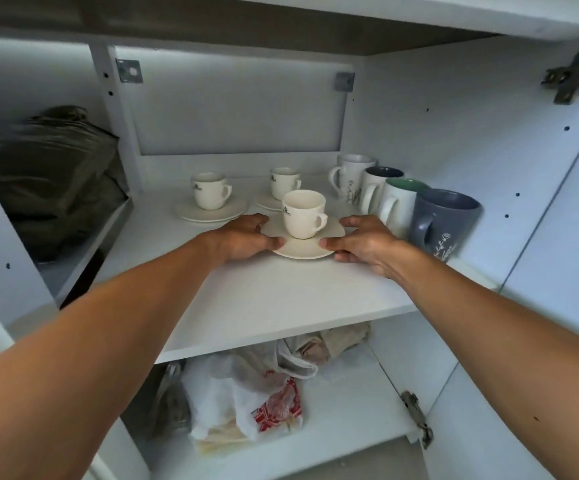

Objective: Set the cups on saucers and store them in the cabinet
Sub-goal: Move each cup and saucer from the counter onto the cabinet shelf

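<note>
Our left hand [246, 237] and right hand [367, 245] held the front saucer [302, 251] by its opposite edges, low over the white shelf [281, 299] of the cabinet [454, 150]. On each hand the thumb lay on top of the rim and the fingers [349, 221] curled round the far side, so both hands pinched the saucer. We could not tell whether it rested on the shelf or hung just above it. The front cup [303, 213] stood upright and empty in the middle of that saucer, its handle turned to the right.

Behind it, the left rear cup [210, 190] sat on the left rear saucer [210, 210], and the middle rear cup [284, 183] sat on the middle rear saucer [266, 202], partly hidden by the front cup.

Along the right side of the shelf ran a row of four mugs: a white mug [350, 178] at the back, then a blue-lined mug [378, 188], a green-lined mug [399, 206] and a grey-blue mug [444, 223], the last just beside our right hand. On the lower shelf lay crumpled plastic bags [246, 393], and a dark folded cloth [49, 174] filled the compartment to the left.
</note>
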The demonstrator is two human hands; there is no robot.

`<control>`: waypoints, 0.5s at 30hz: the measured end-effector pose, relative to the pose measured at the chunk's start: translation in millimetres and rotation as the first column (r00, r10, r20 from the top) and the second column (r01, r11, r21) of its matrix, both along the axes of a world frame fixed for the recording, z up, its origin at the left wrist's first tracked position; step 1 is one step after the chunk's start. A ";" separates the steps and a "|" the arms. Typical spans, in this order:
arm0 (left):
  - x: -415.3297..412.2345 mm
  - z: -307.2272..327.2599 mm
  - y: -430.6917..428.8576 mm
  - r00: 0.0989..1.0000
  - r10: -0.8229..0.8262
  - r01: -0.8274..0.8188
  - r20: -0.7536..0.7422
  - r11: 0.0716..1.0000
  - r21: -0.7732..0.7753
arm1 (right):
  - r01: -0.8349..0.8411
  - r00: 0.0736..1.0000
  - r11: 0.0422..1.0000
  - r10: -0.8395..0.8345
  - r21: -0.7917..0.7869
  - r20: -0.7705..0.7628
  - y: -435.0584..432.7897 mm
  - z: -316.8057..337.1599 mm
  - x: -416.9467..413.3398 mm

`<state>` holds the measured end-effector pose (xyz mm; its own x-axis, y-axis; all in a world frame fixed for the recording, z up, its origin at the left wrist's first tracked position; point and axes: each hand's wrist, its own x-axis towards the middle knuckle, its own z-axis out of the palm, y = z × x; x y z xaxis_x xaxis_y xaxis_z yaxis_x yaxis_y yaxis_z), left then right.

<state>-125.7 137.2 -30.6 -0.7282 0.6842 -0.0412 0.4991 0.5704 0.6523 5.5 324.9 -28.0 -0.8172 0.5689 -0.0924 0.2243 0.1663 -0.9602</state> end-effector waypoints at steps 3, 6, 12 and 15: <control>-2.6 0.0 8.3 0.999 0.007 -0.009 -0.040 0.999 -0.052 | 0.023 0.999 0.999 -0.024 0.044 0.021 1.2 0.6 -3.0; -7.1 0.1 12.4 0.998 0.000 -0.005 -0.061 0.996 -0.093 | 0.030 0.999 0.997 -0.033 0.076 0.041 1.1 2.7 -5.4; -10.3 1.0 16.5 0.990 -0.032 0.008 -0.135 0.985 -0.174 | -0.002 0.990 0.977 -0.027 0.214 0.135 7.3 2.5 -9.6; -9.0 1.5 17.2 0.988 -0.043 0.015 -0.148 0.982 -0.186 | -0.004 0.987 0.968 -0.036 0.253 0.155 12.8 0.5 -11.9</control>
<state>-134.7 154.4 -29.1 -0.7152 0.6963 -0.0594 0.6020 0.6570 0.4539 -6.4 337.6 -27.5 -0.7942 0.6034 -0.0715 0.3740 0.3927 -0.8402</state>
